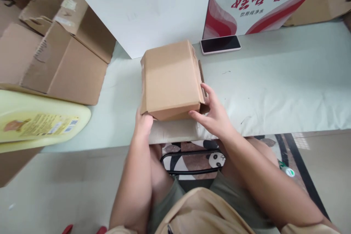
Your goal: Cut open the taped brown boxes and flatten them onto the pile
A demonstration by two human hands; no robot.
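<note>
A small brown cardboard box point(171, 78) rests on the pale green cloth, its plain face up and a loose flap standing out along its right side. My left hand point(144, 121) grips the near left corner, with the thumb at the front edge and most fingers hidden by the box. At the near right corner, my right hand point(215, 115) holds the box too. Its thumb presses against the front edge while the index finger reaches along the flap on the right side.
Behind the box stand a white carton point(148, 7) and a phone point(221, 45) lying flat. Larger brown cartons point(74, 69) and a yellow bottle point(41, 120) crowd the left. The pale green tabletop point(279, 84) stretches rightward, its near edge above my lap.
</note>
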